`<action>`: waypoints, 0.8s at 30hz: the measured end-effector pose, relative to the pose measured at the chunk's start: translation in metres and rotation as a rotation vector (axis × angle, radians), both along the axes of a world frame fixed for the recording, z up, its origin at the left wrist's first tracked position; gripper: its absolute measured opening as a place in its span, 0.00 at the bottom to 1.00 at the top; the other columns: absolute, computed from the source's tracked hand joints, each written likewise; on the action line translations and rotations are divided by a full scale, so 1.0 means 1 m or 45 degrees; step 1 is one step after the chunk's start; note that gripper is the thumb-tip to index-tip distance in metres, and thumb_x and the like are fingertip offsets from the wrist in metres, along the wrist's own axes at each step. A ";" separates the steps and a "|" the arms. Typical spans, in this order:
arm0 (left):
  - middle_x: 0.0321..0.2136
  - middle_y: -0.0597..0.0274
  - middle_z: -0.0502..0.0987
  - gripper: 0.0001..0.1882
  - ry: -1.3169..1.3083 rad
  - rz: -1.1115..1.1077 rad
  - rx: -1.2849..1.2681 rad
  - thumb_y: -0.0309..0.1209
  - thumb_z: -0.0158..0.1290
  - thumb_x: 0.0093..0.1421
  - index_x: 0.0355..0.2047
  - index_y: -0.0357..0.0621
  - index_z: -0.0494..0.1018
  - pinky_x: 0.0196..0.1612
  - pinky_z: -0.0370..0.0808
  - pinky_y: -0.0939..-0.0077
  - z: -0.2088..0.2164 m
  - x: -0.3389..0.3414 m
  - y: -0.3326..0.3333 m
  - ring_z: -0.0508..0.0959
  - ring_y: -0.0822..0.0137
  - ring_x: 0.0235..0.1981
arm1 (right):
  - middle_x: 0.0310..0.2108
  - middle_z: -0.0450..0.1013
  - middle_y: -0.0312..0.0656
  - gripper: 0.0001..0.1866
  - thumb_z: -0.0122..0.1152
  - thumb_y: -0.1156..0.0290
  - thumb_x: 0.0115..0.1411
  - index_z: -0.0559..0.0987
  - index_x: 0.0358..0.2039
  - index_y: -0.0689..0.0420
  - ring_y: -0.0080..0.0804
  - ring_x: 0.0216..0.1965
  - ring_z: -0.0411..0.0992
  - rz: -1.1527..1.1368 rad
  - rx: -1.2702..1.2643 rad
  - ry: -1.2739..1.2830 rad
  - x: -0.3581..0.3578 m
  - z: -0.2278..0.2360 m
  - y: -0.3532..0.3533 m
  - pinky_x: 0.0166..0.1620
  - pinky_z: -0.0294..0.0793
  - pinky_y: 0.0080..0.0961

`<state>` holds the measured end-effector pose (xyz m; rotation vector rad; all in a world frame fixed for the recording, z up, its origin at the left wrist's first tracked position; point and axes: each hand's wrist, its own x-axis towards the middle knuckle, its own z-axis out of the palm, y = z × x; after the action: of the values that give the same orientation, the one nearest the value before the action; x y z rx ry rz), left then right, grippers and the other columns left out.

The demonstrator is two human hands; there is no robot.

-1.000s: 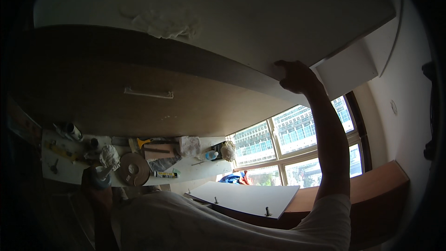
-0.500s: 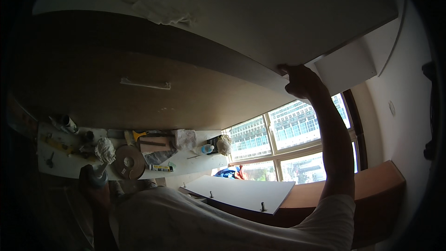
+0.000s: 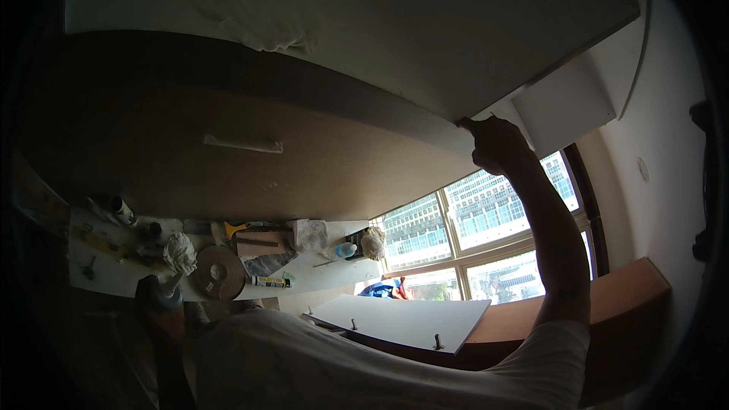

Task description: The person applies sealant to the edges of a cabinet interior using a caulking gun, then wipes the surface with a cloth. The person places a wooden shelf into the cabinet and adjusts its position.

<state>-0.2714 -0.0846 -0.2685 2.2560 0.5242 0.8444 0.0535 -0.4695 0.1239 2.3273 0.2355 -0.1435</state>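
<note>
**Right hand (image 3: 501, 146) up at the panel corner, left hand (image 3: 159, 325) wrapped round a grey container (image 3: 167, 296)**

Here we are, right arm stretched high, index fingertip at the near corner of the big pale panel (image 3: 456, 23) overhead! That finger points out straight, the others curl in; whether anything hides inside the curl, we cannot tell.

Down at lower left, our other hand closes around the grey container, and a pale spout (image 3: 173, 282) rises from it. Right by the spout we spot a crumpled white wad (image 3: 180, 250), though we can't say if the two touch.

Between the hands spreads a broad brown board (image 3: 319, 175), a whitish strip (image 3: 243, 144) across its face. Below it, what a busy white worktop (image 3: 315, 279)! We count a brown roll (image 3: 219, 273) lying flat just beside the wad, a cartridge (image 3: 271, 282) to its right, a yellow-handled tool (image 3: 236, 230) behind, and a pale blue bottle (image 3: 346, 250) toward the window (image 3: 486, 212). Under the window, we have a white board (image 3: 402, 319) bearing dark metal fittings (image 3: 438, 342).
</note>
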 end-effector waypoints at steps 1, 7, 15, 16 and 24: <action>0.34 0.47 0.76 0.18 0.014 0.005 0.031 0.23 0.64 0.51 0.41 0.35 0.72 0.41 0.76 0.54 0.000 -0.002 0.002 0.79 0.42 0.37 | 0.44 0.82 0.50 0.33 0.62 0.79 0.55 0.74 0.64 0.46 0.45 0.46 0.82 0.005 0.028 -0.004 0.000 0.004 0.002 0.54 0.81 0.42; 0.34 0.46 0.76 0.20 0.095 0.029 0.110 0.23 0.66 0.48 0.41 0.36 0.72 0.41 0.75 0.52 0.014 -0.011 0.010 0.79 0.41 0.37 | 0.26 0.79 0.40 0.16 0.66 0.75 0.59 0.77 0.48 0.54 0.28 0.25 0.76 0.082 0.852 0.053 -0.037 0.030 0.006 0.34 0.77 0.31; 0.42 0.59 0.75 0.27 -0.233 -0.141 -0.928 0.18 0.61 0.54 0.55 0.39 0.67 0.53 0.77 0.65 0.086 0.035 0.004 0.78 0.65 0.46 | 0.35 0.82 0.40 0.21 0.64 0.62 0.69 0.77 0.61 0.50 0.27 0.34 0.80 0.024 1.731 1.272 -0.114 -0.207 0.012 0.42 0.81 0.28; 0.43 0.60 0.74 0.29 -0.264 -0.189 -0.974 0.18 0.60 0.56 0.58 0.40 0.65 0.56 0.76 0.62 0.101 0.046 0.007 0.76 0.66 0.47 | 0.37 0.82 0.41 0.21 0.62 0.62 0.70 0.77 0.61 0.51 0.27 0.36 0.80 -0.075 1.841 1.311 -0.122 -0.239 0.022 0.42 0.81 0.28; 0.37 0.64 0.69 0.29 -0.955 -1.241 -1.579 0.26 0.61 0.55 0.57 0.44 0.65 0.61 0.69 0.56 0.227 0.109 -0.037 0.71 0.64 0.43 | 0.51 0.77 0.46 0.38 0.63 0.45 0.68 0.70 0.65 0.65 0.33 0.51 0.75 0.313 2.743 1.821 -0.162 -0.304 0.066 0.55 0.76 0.34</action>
<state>-0.1623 -0.1218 -0.0412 0.7347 -0.3616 0.5003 -0.1090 -0.4031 -0.1800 3.2192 2.2338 -2.4321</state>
